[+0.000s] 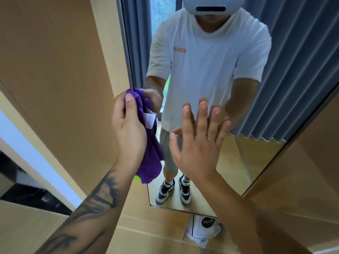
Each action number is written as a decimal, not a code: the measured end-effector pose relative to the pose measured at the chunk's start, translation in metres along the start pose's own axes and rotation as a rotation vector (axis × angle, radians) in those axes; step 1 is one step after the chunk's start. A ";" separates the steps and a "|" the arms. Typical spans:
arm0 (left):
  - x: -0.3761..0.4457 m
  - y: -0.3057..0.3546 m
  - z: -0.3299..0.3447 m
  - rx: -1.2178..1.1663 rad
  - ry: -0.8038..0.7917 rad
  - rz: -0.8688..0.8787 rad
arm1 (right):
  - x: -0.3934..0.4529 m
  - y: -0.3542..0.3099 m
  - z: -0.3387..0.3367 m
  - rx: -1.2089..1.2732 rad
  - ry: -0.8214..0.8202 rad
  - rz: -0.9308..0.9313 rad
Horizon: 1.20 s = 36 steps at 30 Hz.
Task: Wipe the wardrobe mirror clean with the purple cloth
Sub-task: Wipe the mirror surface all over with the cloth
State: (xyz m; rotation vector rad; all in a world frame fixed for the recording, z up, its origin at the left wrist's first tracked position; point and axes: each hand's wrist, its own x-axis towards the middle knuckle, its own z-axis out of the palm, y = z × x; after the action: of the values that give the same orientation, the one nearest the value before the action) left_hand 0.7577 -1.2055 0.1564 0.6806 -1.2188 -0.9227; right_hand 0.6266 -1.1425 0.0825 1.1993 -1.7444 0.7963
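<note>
The wardrobe mirror (pixel 260 158) fills the middle and right of the head view and reflects a person in a white T-shirt. My left hand (pixel 127 125) grips the purple cloth (pixel 150 153) at the mirror's left edge. The cloth hangs down below my fist, and a white label shows on it. My right hand (pixel 198 142) is held flat against the glass with the fingers straight and spread. A ring sits on one finger.
Light wooden wardrobe panels (pixel 60 74) stand on the left of the mirror and another on the right (pixel 311 162). A white bag with a black round logo (pixel 203 228) lies on the floor below the mirror. Blue-grey curtains show in the reflection.
</note>
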 end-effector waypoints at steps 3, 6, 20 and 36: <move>-0.017 -0.023 -0.002 0.037 0.016 -0.028 | -0.003 0.005 0.007 0.013 0.053 -0.018; -0.043 -0.054 -0.013 0.064 0.016 -0.142 | -0.003 0.005 0.010 0.030 0.079 -0.027; -0.024 -0.050 -0.022 -0.010 -0.153 -0.098 | 0.000 0.000 0.012 -0.047 0.102 0.035; -0.061 -0.118 -0.051 0.109 -0.245 -0.209 | 0.001 -0.003 0.002 -0.099 0.060 0.080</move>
State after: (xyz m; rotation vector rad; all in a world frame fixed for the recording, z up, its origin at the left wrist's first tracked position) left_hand 0.7758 -1.2108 0.0152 0.8107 -1.4425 -1.1448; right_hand 0.6285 -1.1451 0.0826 1.0356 -1.7701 0.7760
